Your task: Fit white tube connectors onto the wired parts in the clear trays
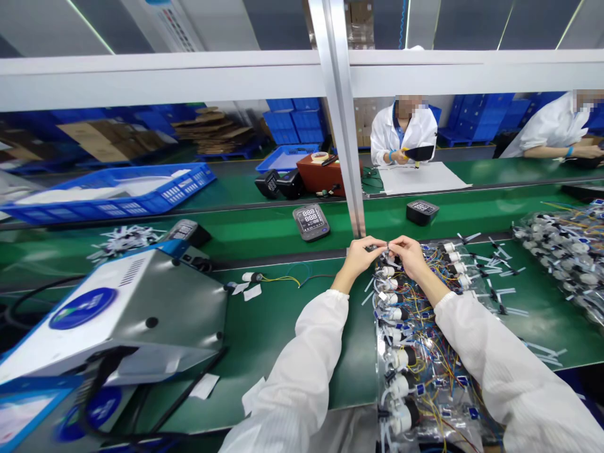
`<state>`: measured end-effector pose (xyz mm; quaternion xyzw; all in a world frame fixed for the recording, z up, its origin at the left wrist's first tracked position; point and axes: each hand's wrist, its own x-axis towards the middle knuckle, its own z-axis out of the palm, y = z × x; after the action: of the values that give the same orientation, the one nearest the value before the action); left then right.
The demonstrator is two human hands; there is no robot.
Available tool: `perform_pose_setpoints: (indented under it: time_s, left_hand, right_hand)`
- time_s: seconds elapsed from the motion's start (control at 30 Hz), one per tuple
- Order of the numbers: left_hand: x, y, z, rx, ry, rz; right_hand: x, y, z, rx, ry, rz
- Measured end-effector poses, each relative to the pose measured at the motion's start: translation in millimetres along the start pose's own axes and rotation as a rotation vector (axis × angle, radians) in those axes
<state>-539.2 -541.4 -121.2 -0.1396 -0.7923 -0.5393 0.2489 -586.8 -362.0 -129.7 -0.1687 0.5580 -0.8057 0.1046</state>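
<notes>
My left hand and my right hand meet at the far end of a clear plastic tray full of small white-and-black parts with yellow, blue and red wires. Both hands pinch a small part with a strip between their fingertips; I cannot make out what it is. Both arms wear white sleeves. One loose wired part lies on the green mat to the left of my hands.
A grey and blue machine with black cables fills the near left. Blood pressure monitors sit on the green conveyor. White strips and a second pile of wired parts lie right. Two people in white coats work opposite.
</notes>
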Motion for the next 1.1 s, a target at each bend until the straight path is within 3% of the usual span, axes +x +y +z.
perform_pose_setpoints:
  time_s: [0.5,1.1]
  left_hand:
    - [1.2,5.7,-4.1,-0.008,0.071,-0.065]
    - [0.0,6.5,12.3,0.039,0.096,-0.106]
  right_hand:
    - [2.3,2.2,-0.6,-0.016,0.004,0.006]
    - [1.0,-3.8,3.8,0.007,0.090,0.032]
